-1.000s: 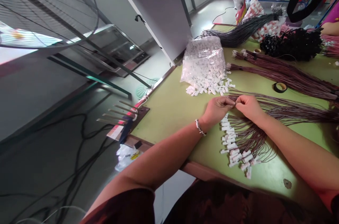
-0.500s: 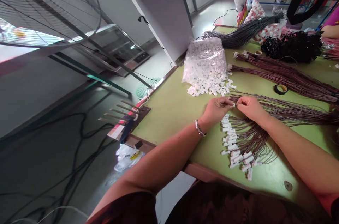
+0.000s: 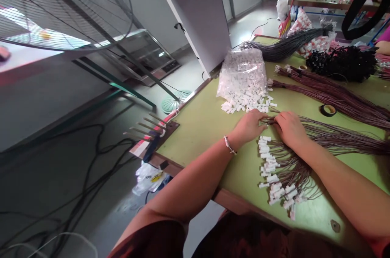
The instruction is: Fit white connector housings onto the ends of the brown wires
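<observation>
My left hand [image 3: 250,126] has its thumb and fingers curled at the loose tips of the brown wires [image 3: 319,130]. What it pinches, if anything, is too small to make out. Close beside it, my right hand [image 3: 289,126] lies over the same bundle, its bent fingers closed on wires near their tips. Just below the hands, a slanting row of white plastic connectors [image 3: 269,167] is fitted on brown wire ends. A pile of loose white connectors [image 3: 243,103] spills from a clear plastic bag [image 3: 243,69] beyond my left hand.
More brown wire bundles [image 3: 332,89] lie behind, with a roll of black tape [image 3: 328,110] in front of them. Black parts [image 3: 341,63] and a dark wire bundle [image 3: 286,42] are farther back. A pronged metal rack [image 3: 152,128] sits at the green table's [image 3: 195,132] left edge.
The small white connector held between my fingertips no longer shows there. My hands have shifted onto the loose wire tips, the right hand now palm-down. The whole view has shifted slightly.
</observation>
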`<state>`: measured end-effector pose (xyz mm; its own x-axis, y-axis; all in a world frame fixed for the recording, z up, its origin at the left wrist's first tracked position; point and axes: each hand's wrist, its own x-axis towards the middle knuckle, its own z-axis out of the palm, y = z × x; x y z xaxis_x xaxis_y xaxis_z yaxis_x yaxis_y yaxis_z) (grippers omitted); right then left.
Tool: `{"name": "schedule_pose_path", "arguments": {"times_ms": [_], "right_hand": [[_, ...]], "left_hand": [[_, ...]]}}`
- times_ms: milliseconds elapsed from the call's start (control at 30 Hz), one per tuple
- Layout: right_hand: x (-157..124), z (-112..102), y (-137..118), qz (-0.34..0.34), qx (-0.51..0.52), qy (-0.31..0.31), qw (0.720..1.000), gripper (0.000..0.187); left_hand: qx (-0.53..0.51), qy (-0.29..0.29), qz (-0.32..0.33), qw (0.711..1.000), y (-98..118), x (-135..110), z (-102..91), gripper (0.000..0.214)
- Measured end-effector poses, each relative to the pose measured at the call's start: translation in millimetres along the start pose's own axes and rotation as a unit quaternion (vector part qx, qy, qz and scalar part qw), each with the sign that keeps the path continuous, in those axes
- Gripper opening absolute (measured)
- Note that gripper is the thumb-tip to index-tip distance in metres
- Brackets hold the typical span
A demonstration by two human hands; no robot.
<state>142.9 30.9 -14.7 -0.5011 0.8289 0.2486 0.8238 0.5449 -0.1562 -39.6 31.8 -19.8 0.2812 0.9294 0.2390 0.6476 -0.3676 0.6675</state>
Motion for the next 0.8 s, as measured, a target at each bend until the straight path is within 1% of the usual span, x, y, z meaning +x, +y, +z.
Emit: {"name": "schedule_pose_path", "arguments": {"times_ms": [33,100,133,200,267,300,333,367,400,467,533,600,633,667,733,800], "right_hand": [[-1.3,-1.0,0.3,-0.007,0.009,0.014,1.0,0.02],[-3.4,-3.5,1.4,-0.013,0.049,0.067,0.996,0.019],[-4.1,-4.5,2.1,-0.009,0.081,0.099,0.992,0.018],[-4.4,-5.1,3.3,0.023,0.147,0.143,0.978,0.015],[-3.3,-3.3,4.5,0.069,0.186,0.149,0.969,0.012],[-2.2,-1.8,5.2,0.085,0.195,0.142,0.967,0.011],[-0.9,-0.2,5.9,0.095,0.2,0.132,0.966,0.011],[0.6,1.3,6.7,0.101,0.207,0.124,0.965,0.011],[1.9,2.4,7.6,0.105,0.219,0.118,0.963,0.011],[4.1,3.2,9.5,0.121,0.261,0.115,0.951,0.011],[5.3,2.3,10.9,0.139,0.309,0.12,0.933,0.012],[5.8,0.7,10.9,0.14,0.332,0.104,0.927,0.021],[6.1,-0.1,10.0,0.132,0.324,0.086,0.933,0.025],[6.3,-0.8,8.6,0.12,0.3,0.058,0.945,0.026],[6.8,-1.6,4.1,0.087,0.213,-0.008,0.973,0.017],[7.3,-1.5,-1.3,0.064,0.115,-0.056,0.99,0.009]], "left_hand": [[0.006,0.003,0.009,1.0,-1.2,2.0,1.9,0.031],[-0.006,0.032,0.012,0.999,-4.5,4.6,-0.6,0.039],[-0.018,0.056,0.003,0.998,-7.2,5.3,-5.0,0.04],[-0.043,0.129,-0.04,0.99,-14.9,5.8,-17.6,0.033],[-0.07,0.207,-0.101,0.971,-24.2,5.7,-30.6,0.023],[-0.082,0.233,-0.128,0.961,-28.3,5.5,-35.2,0.02],[-0.091,0.24,-0.146,0.955,-31.3,5.3,-37.7,0.019],[-0.092,0.229,-0.149,0.958,-33.1,5.2,-38.0,0.018],[-0.084,0.208,-0.138,0.965,-33.4,5.4,-36.0,0.016],[-0.048,0.165,-0.087,0.981,-30.1,6.5,-27.1,0.014],[-0.002,0.128,-0.035,0.991,-23.4,8.3,-15.5,0.017],[0.043,0.092,-0.007,0.995,-16.7,10.2,-5.6,0.022],[0.066,0.073,-0.003,0.995,-14.2,10.9,-2.1,0.024],[0.088,0.058,-0.004,0.994,-12.5,11.4,0.4,0.025],[0.121,0.045,-0.015,0.992,-11.4,12.0,2.6,0.025],[0.134,0.045,-0.023,0.99,-12.3,12.1,2.2,0.023]]}}
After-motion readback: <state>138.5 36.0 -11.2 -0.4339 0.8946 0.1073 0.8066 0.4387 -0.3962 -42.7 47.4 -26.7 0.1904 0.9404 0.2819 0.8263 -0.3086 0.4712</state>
